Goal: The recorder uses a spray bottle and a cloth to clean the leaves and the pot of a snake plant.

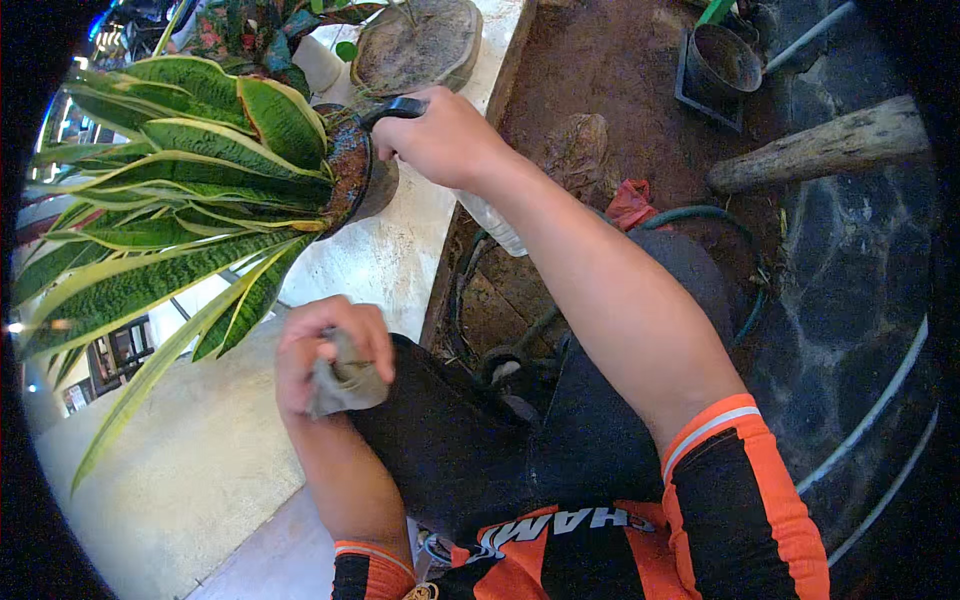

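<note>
My right hand (442,139) grips a spray bottle by its black trigger head (401,109). The clear bottle body (496,225) shows below my wrist, partly hidden by the forearm. Its nozzle end is beside the rim of a dark plant pot (367,176) filled with brown soil. From that pot a snake plant (202,172) spreads its yellow-edged green leaves to the left. Lower down, my left hand (334,349) is closed around a crumpled grey cloth (349,386), above my dark trousers and apart from the leaves. This hand is slightly blurred.
The pot stands on a pale ledge (409,240), with a wooden slab (416,45) and a white cup (317,64) behind it. A green hose (697,214), a red plastic scrap (630,202), a log (817,142) and a black pot (724,60) lie right of the ledge.
</note>
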The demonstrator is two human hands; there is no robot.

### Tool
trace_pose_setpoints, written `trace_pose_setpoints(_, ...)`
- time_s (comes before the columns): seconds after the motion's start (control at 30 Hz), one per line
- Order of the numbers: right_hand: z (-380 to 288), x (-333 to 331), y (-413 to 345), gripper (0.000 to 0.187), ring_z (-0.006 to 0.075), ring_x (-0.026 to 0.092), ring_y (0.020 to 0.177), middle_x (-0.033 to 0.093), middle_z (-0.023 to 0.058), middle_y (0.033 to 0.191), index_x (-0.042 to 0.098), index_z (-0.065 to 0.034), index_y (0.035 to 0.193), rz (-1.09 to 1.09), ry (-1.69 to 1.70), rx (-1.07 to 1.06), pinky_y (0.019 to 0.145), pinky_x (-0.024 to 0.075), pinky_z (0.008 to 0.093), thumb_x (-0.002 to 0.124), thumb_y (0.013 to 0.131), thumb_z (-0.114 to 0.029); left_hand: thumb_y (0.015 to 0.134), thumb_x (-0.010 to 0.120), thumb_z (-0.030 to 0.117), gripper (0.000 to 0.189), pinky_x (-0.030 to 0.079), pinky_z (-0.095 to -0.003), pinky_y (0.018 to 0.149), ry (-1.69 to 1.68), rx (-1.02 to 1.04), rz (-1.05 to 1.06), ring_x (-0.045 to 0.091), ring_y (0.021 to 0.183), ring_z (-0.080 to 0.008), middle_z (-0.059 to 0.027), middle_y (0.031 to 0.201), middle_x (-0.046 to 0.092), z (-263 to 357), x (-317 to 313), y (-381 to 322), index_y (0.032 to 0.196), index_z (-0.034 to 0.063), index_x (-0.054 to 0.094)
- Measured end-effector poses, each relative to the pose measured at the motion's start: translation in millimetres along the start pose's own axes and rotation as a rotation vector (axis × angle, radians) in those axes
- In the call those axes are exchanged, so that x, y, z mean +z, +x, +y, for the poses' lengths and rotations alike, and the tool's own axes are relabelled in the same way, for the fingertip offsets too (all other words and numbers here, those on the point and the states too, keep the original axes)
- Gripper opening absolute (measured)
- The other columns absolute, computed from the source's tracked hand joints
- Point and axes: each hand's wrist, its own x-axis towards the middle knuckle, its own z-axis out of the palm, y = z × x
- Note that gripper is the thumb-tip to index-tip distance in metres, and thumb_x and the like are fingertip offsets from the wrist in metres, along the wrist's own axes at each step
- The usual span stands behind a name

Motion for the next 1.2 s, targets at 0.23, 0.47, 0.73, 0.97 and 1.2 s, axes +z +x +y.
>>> trace_pose_setpoints(0.23,1.4,-4.5,4.6,0.04,0.0202,0.072,0.076,0.078,0.007,0.08,0.078,-0.0064,0.077,0.034,-0.119,0.115,0.076,0.0552,0.0352,0.069,0.086,-0.045,0.095,0.055,0.035,0.035,0.041,-0.0382,0.063,-0.049,0.152,0.08,0.053,0.061,-0.0237,-0.02,0.067,0.067,-15.0,-13.1,-14.1,0.08,0.0036,0.058)
trace_pose_setpoints(0.47,-4.4,-12.3,6.1,0.05,0.0272,0.076,0.078,0.079,0.0124,0.081,0.082,-0.0057,0.08,0.178,-0.089,0.145,0.082,0.0587,0.0392,0.07,0.086,-0.054,0.096,0.051,0.036,0.031,0.039,-0.0388,0.073,-0.252,0.224,-0.116,0.052,0.061,-0.0203,-0.0118,0.065,0.066,-12.4,-24.8,9.8,0.082,0.009,0.058)
trace_pose_setpoints(0.73,-16.8,-10.6,-1.7,0.052,0.0266,0.077,0.08,0.079,0.0141,0.082,0.081,-0.0033,0.081,0.27,-0.235,0.164,0.082,0.0589,0.0386,0.072,0.084,-0.055,0.096,0.049,0.035,0.033,0.04,-0.0399,0.073,-0.148,0.181,-0.106,0.051,0.06,-0.0211,-0.013,0.066,0.066,-21.1,-11.5,11.6,0.081,0.0077,0.057)
trace_pose_setpoints(0.97,-8.7,-11.9,6.8,0.05,0.0395,0.077,0.096,0.078,0.0276,0.096,0.08,0.0016,0.087,0.129,-0.038,0.11,0.087,0.0591,0.0449,0.068,0.08,-0.047,0.097,0.05,0.035,0.033,0.04,-0.0398,0.073,-0.155,0.155,-0.128,0.051,0.062,-0.0225,-0.014,0.067,0.067,-21.5,-10.6,19.0,0.081,0.0072,0.058)
trace_pose_setpoints(1.2,-16.5,-4.9,4.7,0.05,0.0396,0.077,0.091,0.078,0.0263,0.091,0.08,0.0013,0.084,0.232,-0.079,0.121,0.085,0.0588,0.0456,0.069,0.079,-0.047,0.096,0.05,0.035,0.032,0.04,-0.04,0.073,-0.178,0.151,-0.111,0.052,0.064,-0.0226,-0.0141,0.068,0.067,-22.7,-6.9,19.1,0.08,0.0077,0.058)
